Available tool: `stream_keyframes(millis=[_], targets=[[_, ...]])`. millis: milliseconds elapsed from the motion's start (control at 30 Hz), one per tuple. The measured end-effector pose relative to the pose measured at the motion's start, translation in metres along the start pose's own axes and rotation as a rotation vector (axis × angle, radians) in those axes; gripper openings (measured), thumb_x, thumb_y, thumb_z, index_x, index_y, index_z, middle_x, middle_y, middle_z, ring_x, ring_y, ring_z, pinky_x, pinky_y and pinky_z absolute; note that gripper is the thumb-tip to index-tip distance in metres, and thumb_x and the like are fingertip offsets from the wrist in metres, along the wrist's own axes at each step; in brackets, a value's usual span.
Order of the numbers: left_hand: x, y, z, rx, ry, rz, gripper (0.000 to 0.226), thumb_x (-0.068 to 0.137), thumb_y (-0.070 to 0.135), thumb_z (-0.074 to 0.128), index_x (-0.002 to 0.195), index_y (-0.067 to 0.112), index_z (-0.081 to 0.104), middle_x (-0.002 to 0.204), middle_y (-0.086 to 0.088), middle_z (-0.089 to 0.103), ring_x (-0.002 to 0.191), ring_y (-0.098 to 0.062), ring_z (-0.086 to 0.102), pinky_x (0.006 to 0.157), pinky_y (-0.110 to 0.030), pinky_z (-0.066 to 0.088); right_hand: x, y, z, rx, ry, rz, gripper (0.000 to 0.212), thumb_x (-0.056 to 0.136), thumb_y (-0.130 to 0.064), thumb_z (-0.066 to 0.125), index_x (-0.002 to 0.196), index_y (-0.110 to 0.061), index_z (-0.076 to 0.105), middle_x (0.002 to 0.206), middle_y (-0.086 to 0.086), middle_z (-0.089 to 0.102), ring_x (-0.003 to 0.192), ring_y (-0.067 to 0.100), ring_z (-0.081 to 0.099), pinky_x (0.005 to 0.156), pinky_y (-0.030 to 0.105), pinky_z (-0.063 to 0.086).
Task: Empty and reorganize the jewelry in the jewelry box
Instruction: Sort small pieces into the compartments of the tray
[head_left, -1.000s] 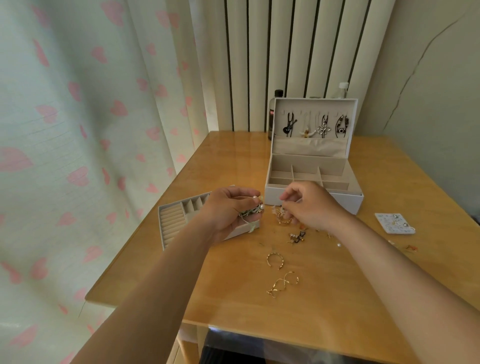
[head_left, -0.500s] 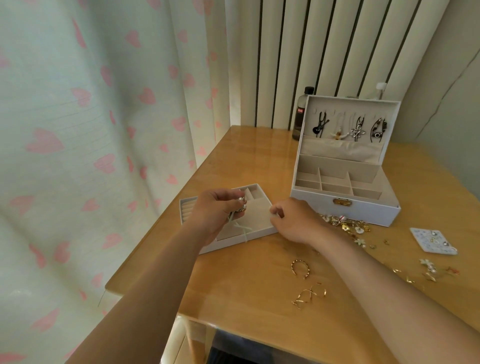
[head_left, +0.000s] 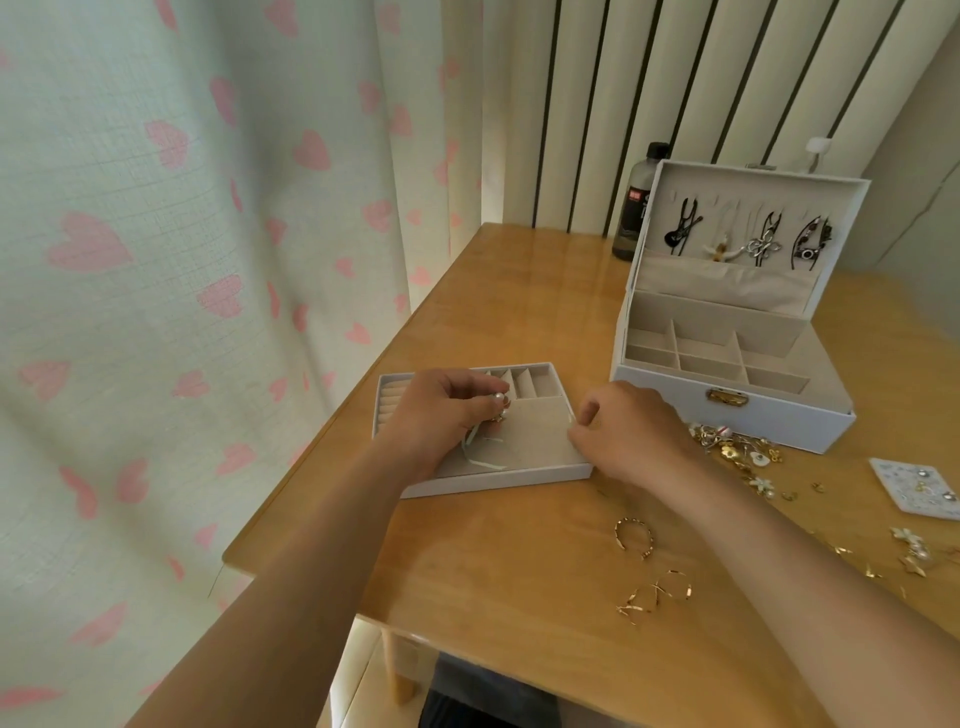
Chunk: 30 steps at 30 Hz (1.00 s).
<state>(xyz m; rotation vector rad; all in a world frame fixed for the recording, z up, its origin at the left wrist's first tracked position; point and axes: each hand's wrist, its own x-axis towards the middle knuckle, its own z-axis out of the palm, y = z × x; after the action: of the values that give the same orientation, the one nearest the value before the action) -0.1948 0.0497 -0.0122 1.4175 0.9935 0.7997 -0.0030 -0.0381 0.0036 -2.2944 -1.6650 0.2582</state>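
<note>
Edges: your tray (head_left: 524, 470) sits close to the left edge of the worktop (head_left: 493, 582), its near rim angled toward you; the worktop's near-left corner lies just this side of it.
Open room: bare wood stretches in front of the tray and on the far left, between the tray and the wall.
Left hand: your left hand (head_left: 441, 410) hovers over the tray's left half, fingers (head_left: 480, 387) curled and pinching a small pearl piece (head_left: 500, 399); pale ribbon ends (head_left: 480, 452) trail from it onto the tray's large flat compartment.
Right hand: your right hand (head_left: 628, 434) rests at the tray's right rim, fingers bent inward and close together; you cannot tell from here whether they hold anything.
Jewelry box: the jewelry box (head_left: 727, 395) stands open on the far right, lid upright with four hanging pieces (head_left: 748, 239), its divided compartments bare.
Loose jewelry: a gold heap (head_left: 737, 447) lies just in front of the box, near your right wrist; a gold cuff (head_left: 635, 535) and twisted gold rings (head_left: 654, 595) lie nearer you; an earring card (head_left: 914, 486) sits at far right.
Room: a heart-print curtain (head_left: 156, 260) hangs along the left, striped wall panels behind, a dark bottle (head_left: 636, 208) behind the box.
</note>
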Motion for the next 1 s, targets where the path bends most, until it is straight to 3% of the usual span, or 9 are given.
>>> stream_keyframes(millis=[100, 233, 400, 500, 633, 733, 900, 1000], targets=[[-0.001, -0.003, 0.001, 0.0, -0.001, 0.015, 0.015, 0.084, 0.006, 0.077, 0.091, 0.019, 0.08, 0.093, -0.003, 0.077, 0.087, -0.023, 0.072, 0.095, -0.047, 0.056, 0.006, -0.004, 0.003, -0.039, 0.018, -0.026, 0.004, 0.09, -0.031, 0.059, 0.089, -0.028, 0.062, 0.089, -0.008, 0.062, 0.085, 0.019, 0.059, 0.071, 0.037, 0.053], [-0.002, -0.003, -0.001, -0.009, 0.01, 0.005, 0.015, 0.085, 0.005, 0.075, 0.093, 0.017, 0.079, 0.092, -0.004, 0.077, 0.083, -0.019, 0.071, 0.094, -0.041, 0.057, 0.008, -0.012, 0.008, -0.115, 0.04, -0.038, 0.017, 0.092, -0.018, 0.053, 0.076, -0.021, 0.058, 0.083, -0.002, 0.063, 0.077, 0.024, 0.06, 0.065, 0.039, 0.054], [-0.004, 0.004, -0.009, -0.162, 0.019, -0.047, 0.012, 0.086, -0.003, 0.071, 0.094, 0.004, 0.077, 0.092, -0.013, 0.074, 0.085, -0.023, 0.068, 0.087, -0.038, 0.058, 0.007, -0.022, 0.004, -0.253, 0.047, -0.069, 0.011, 0.093, -0.009, 0.05, 0.087, -0.016, 0.046, 0.091, 0.001, 0.052, 0.077, 0.024, 0.052, 0.057, 0.033, 0.035], [-0.007, 0.022, -0.026, -0.334, 0.042, -0.02, 0.013, 0.087, -0.01, 0.065, 0.099, -0.007, 0.071, 0.095, -0.021, 0.069, 0.088, -0.03, 0.067, 0.083, -0.037, 0.059, 0.011, -0.037, -0.017, -0.102, 0.107, -0.064, 0.007, 0.095, -0.007, 0.045, 0.091, -0.013, 0.044, 0.084, 0.004, 0.054, 0.07, 0.022, 0.052, 0.051, 0.033, 0.032], [-0.012, 0.046, -0.052, -0.389, 0.08, 0.066, 0.018, 0.089, -0.01, 0.063, 0.105, -0.012, 0.068, 0.093, -0.021, 0.068, 0.086, -0.028, 0.069, 0.08, -0.035, 0.06, 0.014, -0.074, -0.044, 0.223, 0.158, -0.124, 0.01, 0.099, -0.015, 0.044, 0.092, -0.017, 0.051, 0.09, 0.001, 0.06, 0.079, 0.018, 0.059, 0.062, 0.035, 0.052], [-0.018, 0.06, -0.068, -0.369, 0.127, 0.108, 0.017, 0.089, -0.008, 0.064, 0.105, -0.01, 0.069, 0.092, -0.018, 0.07, 0.086, -0.028, 0.07, 0.079, -0.033, 0.059, 0.012, -0.108, -0.049, 0.366, 0.186, -0.213, 0.013, 0.1, -0.02, 0.045, 0.093, -0.019, 0.055, 0.09, -0.001, 0.06, 0.081, 0.016, 0.061, 0.067, 0.037, 0.058], [-0.031, 0.078, -0.093, -0.297, 0.258, 0.191, 0.016, 0.09, -0.005, 0.065, 0.105, -0.004, 0.072, 0.097, -0.015, 0.072, 0.092, -0.03, 0.072, 0.079, -0.03, 0.059, 0.006, -0.157, -0.041, 0.415, 0.149, -0.324, 0.018, 0.102, -0.031, 0.043, 0.1, -0.019, 0.057, 0.088, -0.002, 0.062, 0.08, 0.016, 0.06, 0.068, 0.033, 0.051], [-0.038, 0.086, -0.111, -0.236, 0.35, 0.249, 0.018, 0.089, -0.003, 0.068, 0.106, -0.003, 0.072, 0.102, -0.02, 0.071, 0.096, -0.033, 0.071, 0.082, -0.033, 0.059, 0.001, -0.174, -0.028, 0.436, 0.082, -0.381, 0.019, 0.103, -0.028, 0.038, 0.106, -0.022, 0.056, 0.087, -0.004, 0.063, 0.079, 0.019, 0.06, 0.064, 0.033, 0.047]])
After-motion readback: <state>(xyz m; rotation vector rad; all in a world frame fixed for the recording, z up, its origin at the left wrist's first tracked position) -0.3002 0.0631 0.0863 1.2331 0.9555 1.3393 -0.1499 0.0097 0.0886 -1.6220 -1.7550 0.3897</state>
